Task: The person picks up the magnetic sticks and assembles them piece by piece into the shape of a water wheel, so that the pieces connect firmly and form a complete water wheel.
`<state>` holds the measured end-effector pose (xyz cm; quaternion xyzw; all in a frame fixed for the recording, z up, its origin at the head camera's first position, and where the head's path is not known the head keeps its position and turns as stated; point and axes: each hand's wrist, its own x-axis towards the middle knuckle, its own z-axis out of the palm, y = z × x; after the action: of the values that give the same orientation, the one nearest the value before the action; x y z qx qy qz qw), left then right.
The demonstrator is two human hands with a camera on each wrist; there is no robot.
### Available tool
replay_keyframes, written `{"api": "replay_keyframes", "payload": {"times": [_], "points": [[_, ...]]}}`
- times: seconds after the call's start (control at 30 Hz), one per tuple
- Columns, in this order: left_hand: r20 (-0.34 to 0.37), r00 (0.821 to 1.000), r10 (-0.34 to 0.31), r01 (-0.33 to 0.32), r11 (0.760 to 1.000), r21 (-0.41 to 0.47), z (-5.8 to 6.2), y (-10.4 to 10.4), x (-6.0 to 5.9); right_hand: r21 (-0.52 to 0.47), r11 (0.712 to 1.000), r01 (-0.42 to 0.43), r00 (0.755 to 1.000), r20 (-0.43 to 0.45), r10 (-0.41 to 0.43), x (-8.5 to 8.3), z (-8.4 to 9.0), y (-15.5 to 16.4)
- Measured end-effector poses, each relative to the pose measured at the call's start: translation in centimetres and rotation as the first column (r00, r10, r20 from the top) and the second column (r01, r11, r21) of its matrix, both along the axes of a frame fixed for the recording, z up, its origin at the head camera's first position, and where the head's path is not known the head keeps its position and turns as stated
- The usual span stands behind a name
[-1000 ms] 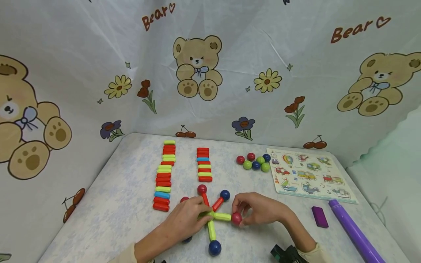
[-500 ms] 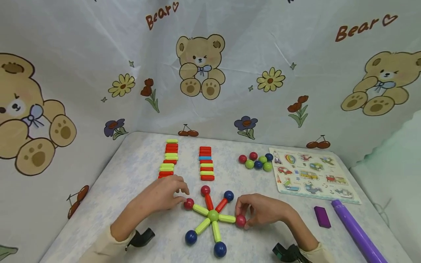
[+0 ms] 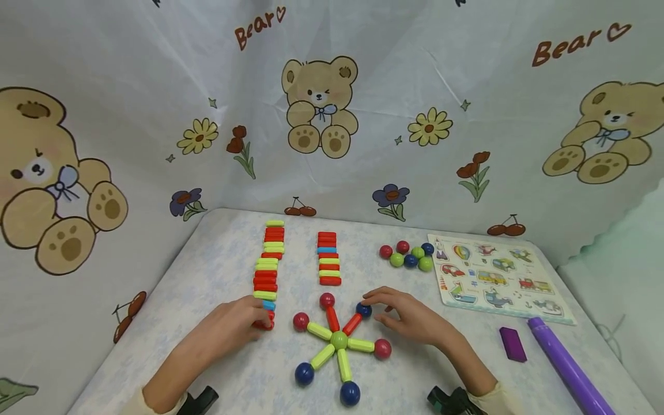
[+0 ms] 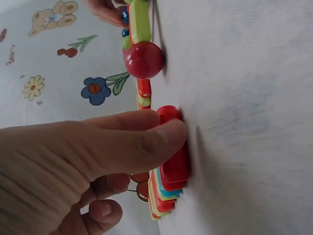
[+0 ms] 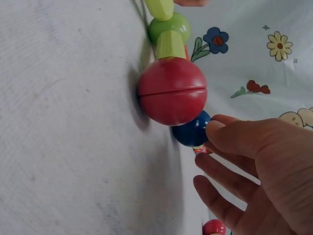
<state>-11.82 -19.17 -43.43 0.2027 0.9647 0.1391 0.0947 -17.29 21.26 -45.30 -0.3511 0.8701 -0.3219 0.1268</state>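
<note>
At lower centre, the star figure (image 3: 337, 346) has a green hub, light green and red rods, and red and dark blue balls at its tips. Above it lie two rows of rods (image 3: 267, 271) in red, light green and light blue, with red, green and blue loose balls (image 3: 407, 256) to the right. The backdrop (image 3: 332, 104) is white with tan bears, yellow, red and purple flowers, and the table (image 3: 218, 265) is white mottled pale blue.

Loose cluster of red, green and blue balls (image 3: 406, 256) near table's far side. Vehicle puzzle board (image 3: 495, 276) just right of it. Purple block (image 3: 512, 343) beside purple tube (image 3: 566, 365). Bear-print cloth (image 3: 332, 104) behind the table (image 3: 218, 259).
</note>
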Motion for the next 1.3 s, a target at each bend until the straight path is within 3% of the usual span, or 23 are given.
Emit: {"api": "replay_keyframes", "payload": {"times": [0.2, 0.37, 0.53, 0.7, 0.8, 0.9, 1.1, 1.3], "points": [[-0.088, 0.995, 0.046, -0.047, 0.999, -0.005, -0.7, -0.2, 0.3, -0.025, 1.0, -0.005, 1.0, -0.026, 0.004, -0.3, -0.6, -0.2], [-0.188, 0.982, 0.025, -0.029, 0.999, -0.022, -1.1, 0.1, 0.0, -0.03, 0.999, 0.022, 0.999, -0.03, -0.022, -0.4, -0.9, -0.2], [-0.141, 0.99, -0.003, 0.0, 1.0, -0.02, -0.7, 0.2, -0.1, -0.045, 0.998, 0.035, 0.999, -0.023, -0.036, -0.4, -1.2, -0.5], [-0.099, 0.994, -0.05, 0.057, 0.996, 0.07, 1.6, 1.5, -0.4, -0.06, 0.997, 0.05, 0.998, -0.04, -0.053, -0.3, -1.4, -0.6], [-0.153, 0.979, -0.132, 0.15, 0.982, 0.115, 3.1, 3.8, -1.1, -0.063, 0.996, 0.055, 0.997, -0.054, -0.058, -0.4, -1.5, -0.6], [-0.195, 0.956, -0.218, 0.24, 0.965, 0.102, 3.8, 6.7, -2.3, -0.078, 0.996, 0.051, 0.997, -0.06, -0.056, -0.4, -1.5, -0.6], [-0.17, 0.93, -0.326, 0.333, 0.943, 0.017, 3.2, 11.4, -5.1, -0.116, 0.992, 0.041, 0.998, -0.048, -0.047, -0.5, -1.7, -0.7], [-0.11, 0.929, -0.354, 0.353, 0.935, -0.023, 2.1, 13.7, -7.2, -0.122, 0.991, 0.054, 0.998, -0.029, -0.058, -0.3, -1.9, -0.9]]}}
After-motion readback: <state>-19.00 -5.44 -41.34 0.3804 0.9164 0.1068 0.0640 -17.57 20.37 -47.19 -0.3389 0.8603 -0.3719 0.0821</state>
